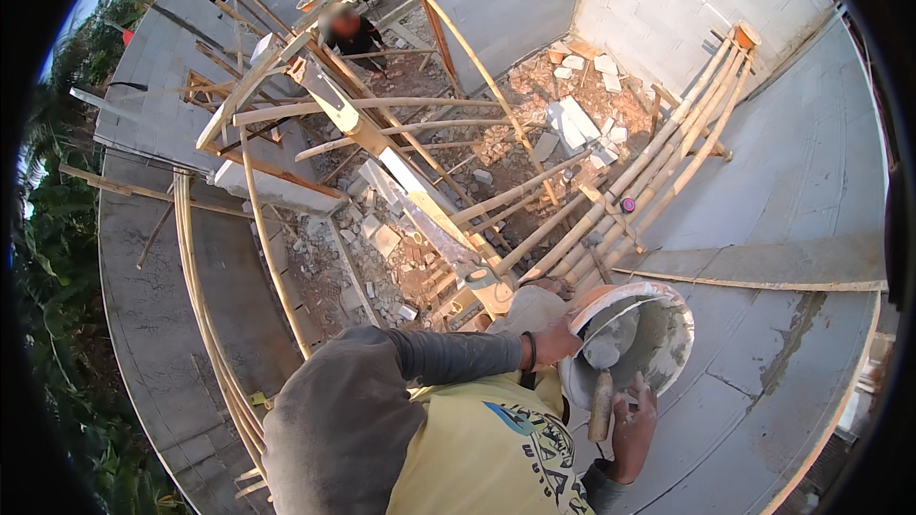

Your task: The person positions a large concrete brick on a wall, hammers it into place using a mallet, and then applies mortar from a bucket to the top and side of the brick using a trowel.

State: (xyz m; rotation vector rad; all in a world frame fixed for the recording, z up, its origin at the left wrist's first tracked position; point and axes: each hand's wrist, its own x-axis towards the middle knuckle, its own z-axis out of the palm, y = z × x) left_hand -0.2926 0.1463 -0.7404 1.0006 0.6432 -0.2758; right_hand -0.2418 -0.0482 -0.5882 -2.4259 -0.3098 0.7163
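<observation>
A white plastic bucket (676, 334), its inside smeared with grey mortar, tilts in front of me at the lower right. My left hand (555, 343) grips its left rim, with a dark band round the wrist. Curled fingers of my right hand (634, 427) rest at the near rim. Between the hands, a trowel (601, 405) leans in the bucket, its worn handle sticking out over the rim toward me; my right hand is beside the handle, not around it. The blade is partly coated with mortar.
Bamboo poles (658, 181) span the room below as scaffolding. A hand saw (434, 234) lies along a timber beam (353, 124). Broken blocks (572, 124) cover the ground. Grey block walls (754, 343) stand around, and another person (353, 36) is down at the far left.
</observation>
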